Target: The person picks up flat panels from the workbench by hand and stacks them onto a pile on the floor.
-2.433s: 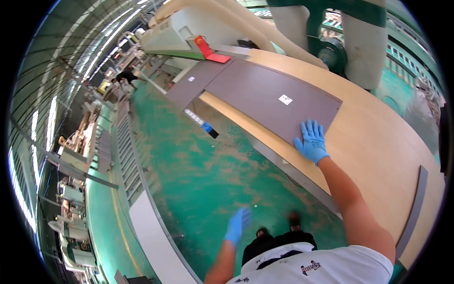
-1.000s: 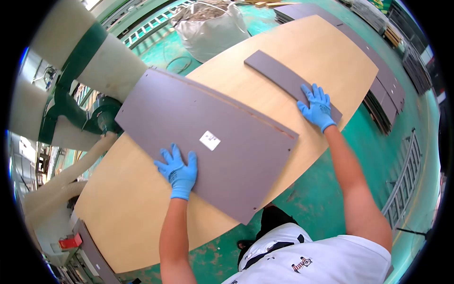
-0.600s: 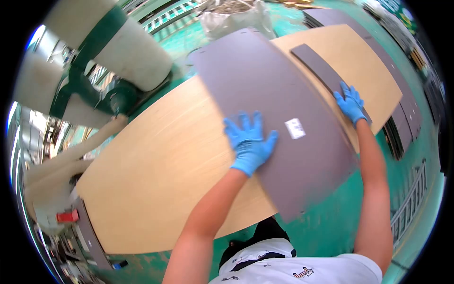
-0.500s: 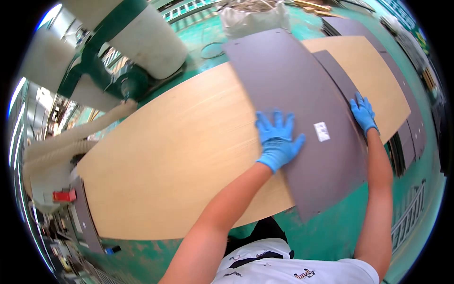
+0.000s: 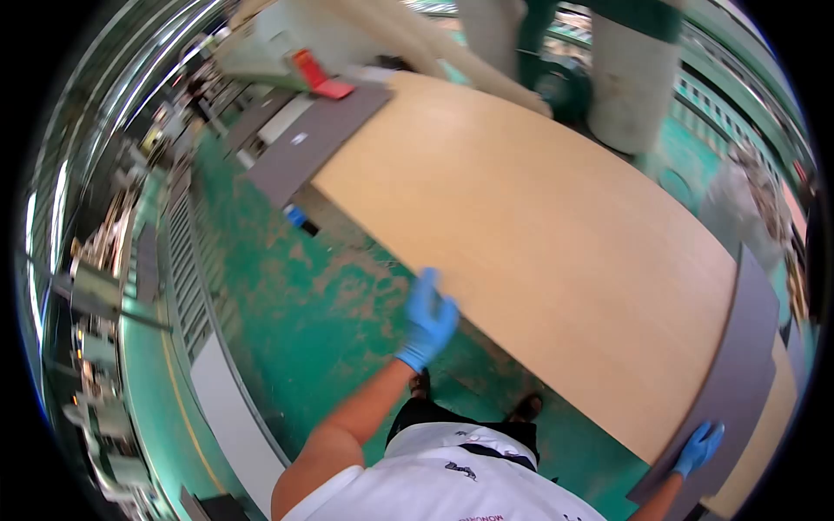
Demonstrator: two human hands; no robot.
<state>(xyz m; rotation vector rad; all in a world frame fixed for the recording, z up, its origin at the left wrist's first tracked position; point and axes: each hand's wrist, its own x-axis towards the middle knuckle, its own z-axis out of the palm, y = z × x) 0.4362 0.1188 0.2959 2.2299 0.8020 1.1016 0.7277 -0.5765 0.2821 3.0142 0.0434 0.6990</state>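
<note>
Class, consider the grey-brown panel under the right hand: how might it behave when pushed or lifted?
The panel is probably stiff, lying without visible folds. Resting flat on the smooth-looking tabletop, it would likely slide rather than roll. Its long shape might make it tilt if lifted by one end.

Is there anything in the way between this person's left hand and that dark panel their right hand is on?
Nothing visible stands in the way. From beside the left hand, the light tan tabletop stretches across to the dark panel, where the right hand rests.
</note>
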